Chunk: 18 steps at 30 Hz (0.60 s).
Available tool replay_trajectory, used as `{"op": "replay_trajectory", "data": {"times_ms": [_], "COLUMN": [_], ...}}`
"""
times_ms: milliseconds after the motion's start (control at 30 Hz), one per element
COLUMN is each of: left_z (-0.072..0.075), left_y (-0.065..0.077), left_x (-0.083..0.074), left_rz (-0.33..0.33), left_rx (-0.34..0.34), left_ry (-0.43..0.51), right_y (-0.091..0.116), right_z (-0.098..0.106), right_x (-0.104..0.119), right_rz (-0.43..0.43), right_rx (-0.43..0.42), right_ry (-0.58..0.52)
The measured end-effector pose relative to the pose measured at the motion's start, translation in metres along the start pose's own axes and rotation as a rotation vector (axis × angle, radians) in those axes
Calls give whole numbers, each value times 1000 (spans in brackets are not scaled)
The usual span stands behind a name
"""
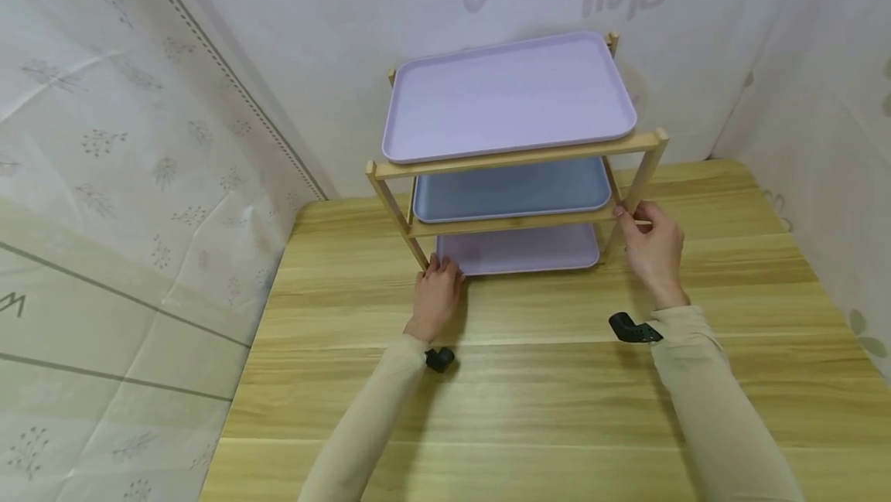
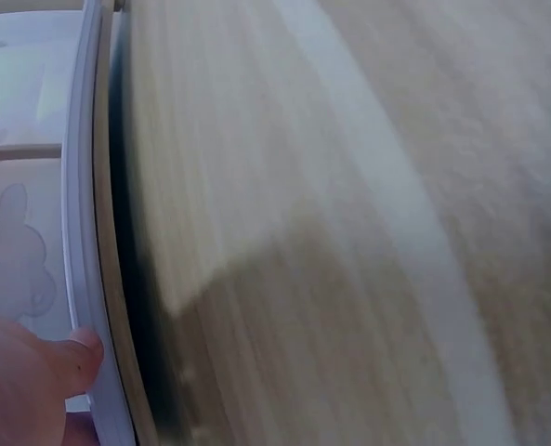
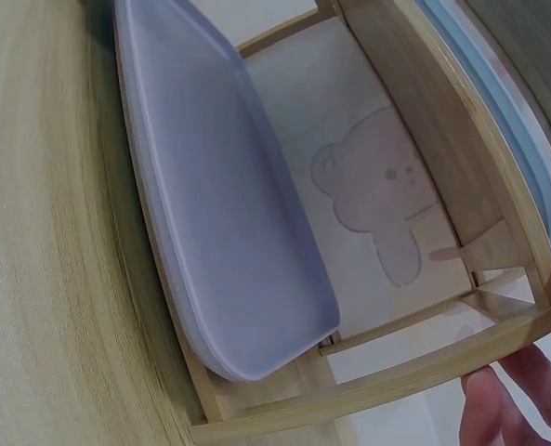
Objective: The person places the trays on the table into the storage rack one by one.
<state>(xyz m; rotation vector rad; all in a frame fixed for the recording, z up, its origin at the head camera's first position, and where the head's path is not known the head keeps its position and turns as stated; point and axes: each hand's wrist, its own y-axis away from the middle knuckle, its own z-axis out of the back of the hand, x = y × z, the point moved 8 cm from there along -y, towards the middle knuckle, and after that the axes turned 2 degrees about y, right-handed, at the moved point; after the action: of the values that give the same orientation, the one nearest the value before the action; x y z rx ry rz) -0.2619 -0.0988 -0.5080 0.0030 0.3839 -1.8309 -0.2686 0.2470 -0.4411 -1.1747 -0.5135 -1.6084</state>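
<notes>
A three-tier wooden rack stands on the table. It carries a lilac tray on top, a blue tray in the middle and another lilac tray at the bottom. My left hand grips the rack's lower front-left corner; its thumb lies against the bottom tray's rim, and its other fingers are partly hidden. At middle-shelf height, my right hand pinches the front-right post. In the right wrist view, its fingers curl around the wooden side frame.
The rack is near the back of the wood-grain table, close to a pale printed backdrop. A patterned curtain hangs along the left side. Black wrist mounts stick out beside both sleeves.
</notes>
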Motion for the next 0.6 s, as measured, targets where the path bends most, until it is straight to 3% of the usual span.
{"op": "replay_trajectory", "data": {"times_ms": [300, 600], "left_z": [2, -6], "left_y": [-9, -13], "left_x": [0, 5], "left_rz": [79, 135], "left_rx": [-2, 38], "left_ry": [29, 68], "right_y": [1, 2], "right_z": [1, 0], "right_x": [-1, 0], "right_rz": [-18, -17], "right_rx": [2, 12], "right_ry": [29, 39]}}
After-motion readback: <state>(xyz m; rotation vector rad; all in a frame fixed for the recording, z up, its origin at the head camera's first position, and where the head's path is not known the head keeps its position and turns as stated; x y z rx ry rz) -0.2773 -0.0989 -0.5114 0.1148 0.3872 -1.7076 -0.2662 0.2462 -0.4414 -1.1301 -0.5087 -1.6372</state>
